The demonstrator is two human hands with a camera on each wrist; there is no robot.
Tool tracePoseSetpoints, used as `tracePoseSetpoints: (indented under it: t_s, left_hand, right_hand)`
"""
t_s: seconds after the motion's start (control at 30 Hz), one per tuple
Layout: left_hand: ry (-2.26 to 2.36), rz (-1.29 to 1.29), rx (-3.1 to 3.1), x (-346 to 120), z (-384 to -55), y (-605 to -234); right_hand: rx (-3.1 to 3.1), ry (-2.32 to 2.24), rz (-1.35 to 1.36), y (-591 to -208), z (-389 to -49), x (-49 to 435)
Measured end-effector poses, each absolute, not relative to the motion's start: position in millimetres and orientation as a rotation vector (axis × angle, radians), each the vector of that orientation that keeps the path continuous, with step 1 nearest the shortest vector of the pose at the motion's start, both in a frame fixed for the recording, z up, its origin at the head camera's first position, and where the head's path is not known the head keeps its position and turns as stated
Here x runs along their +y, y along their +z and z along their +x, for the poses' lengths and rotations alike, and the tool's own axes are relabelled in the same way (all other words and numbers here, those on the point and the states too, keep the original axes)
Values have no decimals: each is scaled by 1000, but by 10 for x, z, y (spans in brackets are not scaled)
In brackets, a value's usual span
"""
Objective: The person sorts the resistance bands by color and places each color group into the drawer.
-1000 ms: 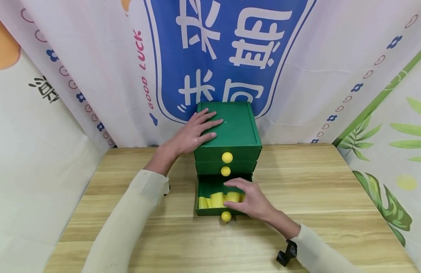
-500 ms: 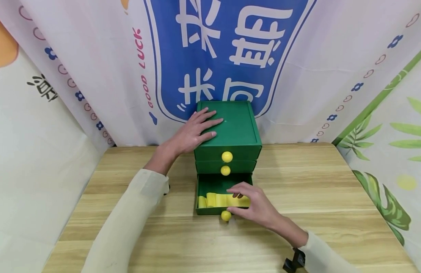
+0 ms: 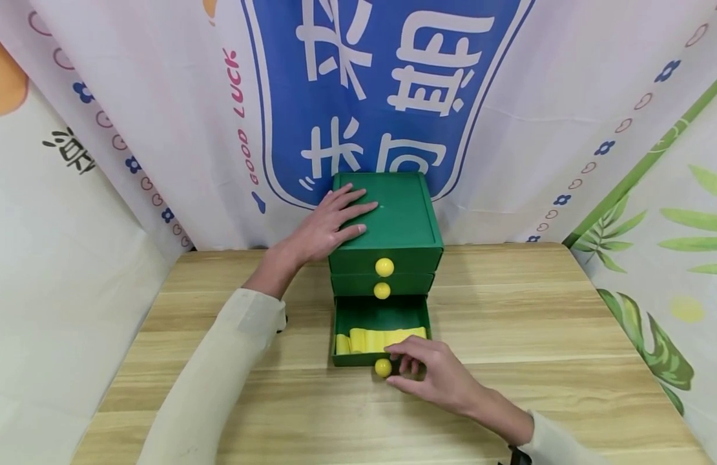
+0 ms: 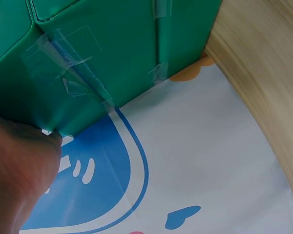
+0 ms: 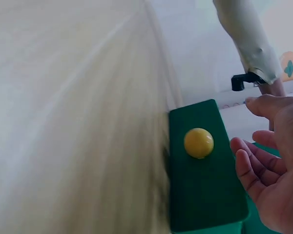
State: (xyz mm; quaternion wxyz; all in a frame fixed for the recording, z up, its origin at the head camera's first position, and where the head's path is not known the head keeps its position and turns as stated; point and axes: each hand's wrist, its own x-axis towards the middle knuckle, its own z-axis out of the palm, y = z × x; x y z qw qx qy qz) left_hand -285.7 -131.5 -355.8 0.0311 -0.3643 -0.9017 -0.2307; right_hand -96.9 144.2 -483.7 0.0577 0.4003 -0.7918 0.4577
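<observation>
A green drawer cabinet (image 3: 405, 213) stands against the wall, its bottom drawer (image 3: 353, 360) pulled out. In that drawer lies a wavy yellow band-like thing (image 3: 373, 340), its kind unclear. My left hand (image 3: 335, 219) rests on the cabinet's top left with fingers spread; the left wrist view shows part of this hand (image 4: 19, 170) by the green side (image 4: 107, 63). At the bottom drawer's front, my right hand (image 3: 436, 376) hovers just right of the yellow knob (image 3: 383, 368). The right wrist view shows loosely bent fingers apart from the knob (image 5: 198, 143), holding nothing.
Two upper drawers with yellow knobs (image 3: 384, 267) are pushed in. The cabinet stands at the back of a wood-grain table (image 3: 312, 413). Behind it hangs a printed cloth (image 3: 475, 194) with a blue panel. Clear tape (image 4: 80, 73) crosses the cabinet's side.
My right hand has moved from above the drawer's inside, forward and down to beside its knob. The yellow thing lies flatter and spreads farther right. My left hand has stayed on the cabinet.
</observation>
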Motion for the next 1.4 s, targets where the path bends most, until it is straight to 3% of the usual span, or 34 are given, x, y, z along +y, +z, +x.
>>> tracePoseSetpoints:
  t_s: [0.33,0.8,1.4]
  left_hand:
    - [-740,-1125,-2771,-1318,-2856,-3568]
    - [-731,-1128,-2764,-1318,-2872,-3552]
    - [-751,-1126,-2754,-1317,-2858,-3561]
  right_hand:
    - [-2390,1343,1240,-5042,-906,1414]
    - [-2444,1212,1081,-5212,-922,1360]
    - [-2499,1288,972,-5183,-1046,1326]
